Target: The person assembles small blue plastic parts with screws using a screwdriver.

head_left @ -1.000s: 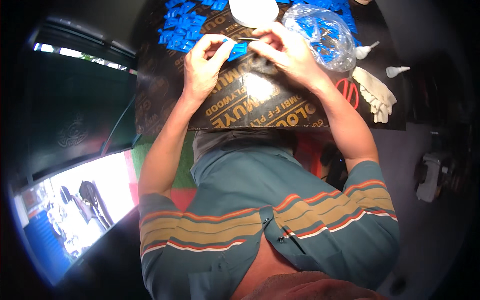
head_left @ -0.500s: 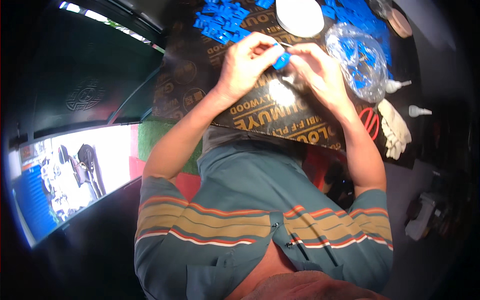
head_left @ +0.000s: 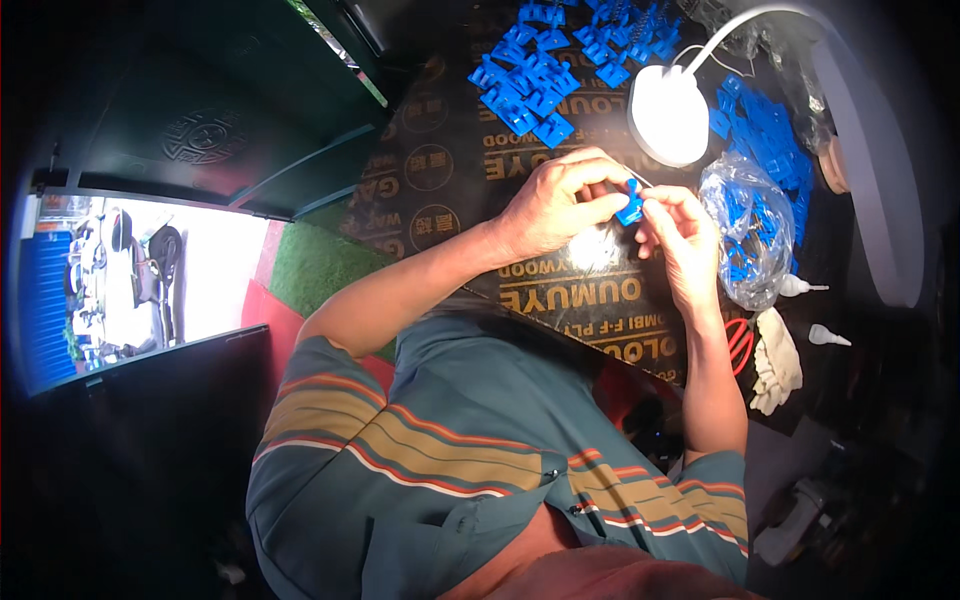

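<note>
My left hand (head_left: 565, 208) is closed, pinching a small blue plastic part (head_left: 629, 210) between thumb and fingertips above the table. From the other side, my right hand (head_left: 684, 240) has its thumb and fingers closed at the same part, touching its right edge. A thin pale piece shows just above the part, too small to name. The inner fingers of both hands are partly hidden. Beyond my left hand lies a heap of similar blue parts (head_left: 522, 85). To the right of my right hand rests a clear plastic bag (head_left: 745, 265) with blue pieces inside.
A lit white lamp (head_left: 668, 120) on a curved neck stands just beyond my hands. More blue parts (head_left: 765, 135) are piled behind the bag. Red-handled scissors (head_left: 739, 345), a cream glove (head_left: 775, 368) and a white nozzle (head_left: 828, 335) lie at the right of the dark printed board (head_left: 570, 295).
The view has shifted, so the table and hands sit lower and farther right, and more of the lamp shows. The blue part is turned between my fingers; both hands keep hold near the lamp.
</note>
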Motion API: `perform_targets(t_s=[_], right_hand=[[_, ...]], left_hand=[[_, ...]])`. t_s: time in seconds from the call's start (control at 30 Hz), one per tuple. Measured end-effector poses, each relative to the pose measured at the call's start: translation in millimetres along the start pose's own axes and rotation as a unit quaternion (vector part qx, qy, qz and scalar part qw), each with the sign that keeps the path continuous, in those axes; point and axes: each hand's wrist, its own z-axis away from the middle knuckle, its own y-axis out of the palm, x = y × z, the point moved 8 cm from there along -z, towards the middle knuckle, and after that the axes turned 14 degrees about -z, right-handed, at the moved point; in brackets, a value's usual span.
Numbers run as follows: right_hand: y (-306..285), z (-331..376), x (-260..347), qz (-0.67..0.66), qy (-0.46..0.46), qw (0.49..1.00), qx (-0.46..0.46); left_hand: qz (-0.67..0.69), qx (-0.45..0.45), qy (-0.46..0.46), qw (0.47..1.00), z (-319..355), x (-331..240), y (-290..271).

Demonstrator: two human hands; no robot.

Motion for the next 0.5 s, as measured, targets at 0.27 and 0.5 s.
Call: perform_targets(t_s=[0.27,0.5], right_hand=[[0.8,-2.7,-4.3,-0.002,0.016,1.0,0.0],[5.6,-3.1,-6.1,0.017,0.037,0.999,0.008]], left_hand=[[-0.022,0.0,-0.013,1.0,2.0,0.3,-2.5],[0.017,-0.014,0.002,1.0,5.1,-0.5,-5.1]])
